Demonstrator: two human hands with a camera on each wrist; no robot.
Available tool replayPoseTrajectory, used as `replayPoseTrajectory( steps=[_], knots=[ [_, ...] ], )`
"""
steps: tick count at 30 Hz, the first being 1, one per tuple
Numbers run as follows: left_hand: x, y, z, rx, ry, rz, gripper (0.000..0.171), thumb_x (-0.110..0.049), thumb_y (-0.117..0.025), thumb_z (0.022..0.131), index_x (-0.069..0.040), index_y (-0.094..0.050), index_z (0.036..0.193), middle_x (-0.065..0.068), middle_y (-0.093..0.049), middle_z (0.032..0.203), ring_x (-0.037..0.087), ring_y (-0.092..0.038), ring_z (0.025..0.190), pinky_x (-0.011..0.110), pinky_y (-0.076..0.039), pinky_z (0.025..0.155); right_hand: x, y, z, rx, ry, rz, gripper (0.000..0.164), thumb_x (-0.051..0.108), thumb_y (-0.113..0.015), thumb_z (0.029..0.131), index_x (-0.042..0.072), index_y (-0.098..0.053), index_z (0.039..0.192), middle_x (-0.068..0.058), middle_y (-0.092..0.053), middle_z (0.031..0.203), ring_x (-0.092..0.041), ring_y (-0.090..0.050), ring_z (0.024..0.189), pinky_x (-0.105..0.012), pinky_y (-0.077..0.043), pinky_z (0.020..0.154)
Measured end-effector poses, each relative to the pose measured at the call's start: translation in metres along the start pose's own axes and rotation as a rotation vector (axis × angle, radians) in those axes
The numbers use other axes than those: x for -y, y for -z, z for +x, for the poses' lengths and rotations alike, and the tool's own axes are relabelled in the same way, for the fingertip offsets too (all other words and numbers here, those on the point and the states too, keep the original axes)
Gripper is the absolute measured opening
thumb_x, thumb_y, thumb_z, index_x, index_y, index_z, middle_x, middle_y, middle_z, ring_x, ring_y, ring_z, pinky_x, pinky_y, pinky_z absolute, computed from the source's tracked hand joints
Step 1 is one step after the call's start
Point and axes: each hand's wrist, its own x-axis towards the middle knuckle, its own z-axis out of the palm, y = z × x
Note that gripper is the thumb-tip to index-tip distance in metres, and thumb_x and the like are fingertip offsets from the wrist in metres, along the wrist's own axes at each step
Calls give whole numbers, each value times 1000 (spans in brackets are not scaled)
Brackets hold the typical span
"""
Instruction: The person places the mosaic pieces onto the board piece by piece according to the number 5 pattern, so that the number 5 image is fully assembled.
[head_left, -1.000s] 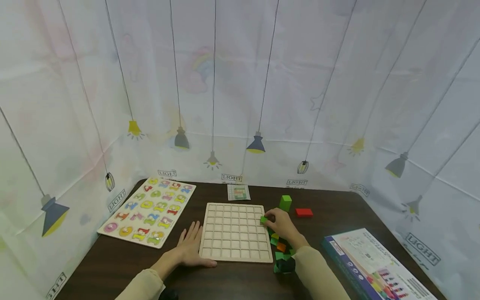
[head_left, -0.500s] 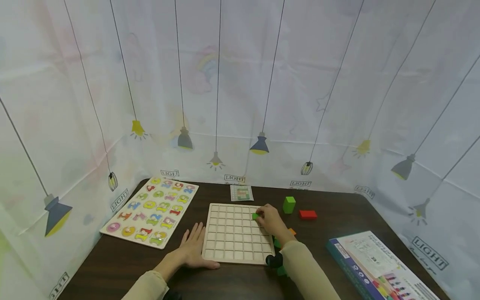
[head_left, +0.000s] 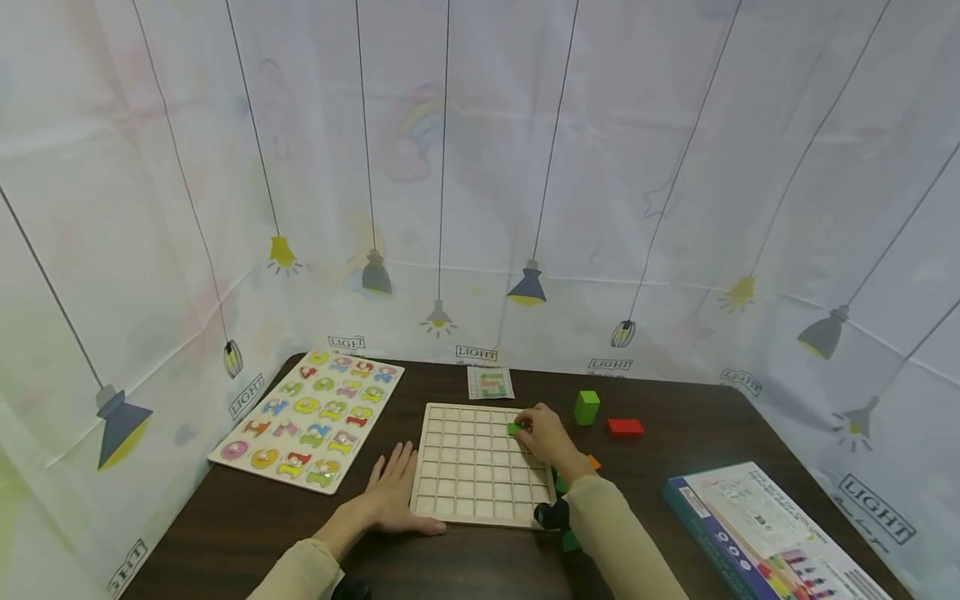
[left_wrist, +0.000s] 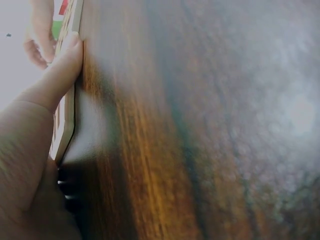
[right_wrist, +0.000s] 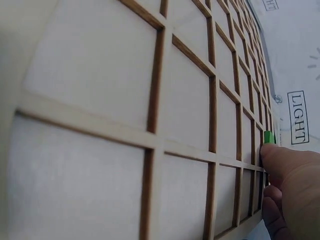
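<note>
A light wooden grid board (head_left: 465, 477) with square cells lies on the dark table. My right hand (head_left: 547, 437) is over its far right part, where thumb and fingers pinch a small green block (head_left: 513, 428). In the right wrist view the green block (right_wrist: 268, 137) shows just past the thumb tip, down at the grid cells. My left hand (head_left: 392, 498) lies flat with fingers spread along the board's left edge, its thumb by the near left corner. In the left wrist view that thumb (left_wrist: 65, 65) rests against the board's side.
More green and orange blocks (head_left: 593, 462) lie right of the board, partly hidden by the right arm. Beyond are an upright green block (head_left: 587, 407) and a red block (head_left: 625, 427). A number puzzle board (head_left: 307, 417), a pattern card (head_left: 491, 383) and a box (head_left: 772, 533) lie around.
My right hand has moved left from beside the board to over its far right cells, carrying the green block. The left hand has stayed at the board's left edge.
</note>
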Motion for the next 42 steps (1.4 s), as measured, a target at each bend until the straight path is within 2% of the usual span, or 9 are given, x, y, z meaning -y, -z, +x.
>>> replayPoseTrajectory(
  steps=[5, 9, 12, 17, 21, 27, 36, 42],
  knots=[
    [-6, 0, 1, 0, -18, -3, 139, -89, -55, 56, -2, -4, 151, 17, 3, 156, 30, 10, 142, 54, 4, 110, -1, 10, -8, -16, 52, -26, 16, 5, -68, 85, -1, -67, 100, -10, -52, 91, -16, -53, 76, -31, -49, 66],
    [-10, -1, 1, 10, -25, 2, 138, -89, -54, 57, -3, -3, 152, 16, 4, 156, 29, 10, 142, 54, 4, 110, -3, 14, -13, -4, 6, -5, 19, 3, -67, 85, -2, -67, 103, -9, -55, 93, -18, -56, 80, -33, -51, 70],
    [-11, -2, 2, 11, -32, -6, 138, -89, -55, 57, -2, -3, 152, 17, 4, 156, 30, 10, 142, 54, 4, 110, -7, 19, -16, -46, -5, 7, 18, 2, -67, 86, -1, -67, 104, -9, -58, 92, -21, -58, 81, -34, -51, 71],
    [-9, -1, 1, 0, -19, -3, 139, -89, -55, 56, -3, -3, 152, 16, 3, 156, 29, 9, 142, 54, 3, 110, -15, 31, -23, -126, -5, -15, 16, -1, -65, 86, 2, -69, 101, -7, -60, 89, -19, -56, 77, -34, -50, 68],
    [-6, 1, -3, 8, -5, -5, 139, -88, -56, 57, -3, -2, 151, 17, 4, 156, 30, 9, 142, 54, 3, 110, -19, 40, -34, -83, -20, -37, 15, 2, -67, 86, 3, -68, 101, -4, -61, 90, -17, -56, 77, -33, -50, 68],
    [-7, 6, -8, 2, 13, -19, 137, -86, -57, 58, -2, -3, 151, 17, 3, 156, 30, 8, 142, 53, 3, 110, -26, 53, -53, 7, -6, -9, 14, 2, -67, 86, 4, -69, 99, -4, -65, 93, -18, -60, 82, -36, -52, 72],
    [-12, 14, -12, -4, 9, -44, 135, -81, -63, 60, 1, -5, 150, 20, 1, 156, 32, 7, 142, 53, 4, 110, -45, 76, -85, -9, -42, -66, 9, 6, -73, 82, 7, -69, 91, 0, -64, 84, -14, -56, 72, -32, -50, 67],
    [-14, 11, -9, -20, 0, -25, 136, -84, -61, 59, 1, -6, 151, 19, -1, 156, 31, 6, 143, 53, 3, 110, -51, 89, -111, 16, -59, -139, 11, 7, -76, 77, 7, -67, 84, 2, -60, 76, -12, -53, 67, -33, -48, 64]
  ],
)
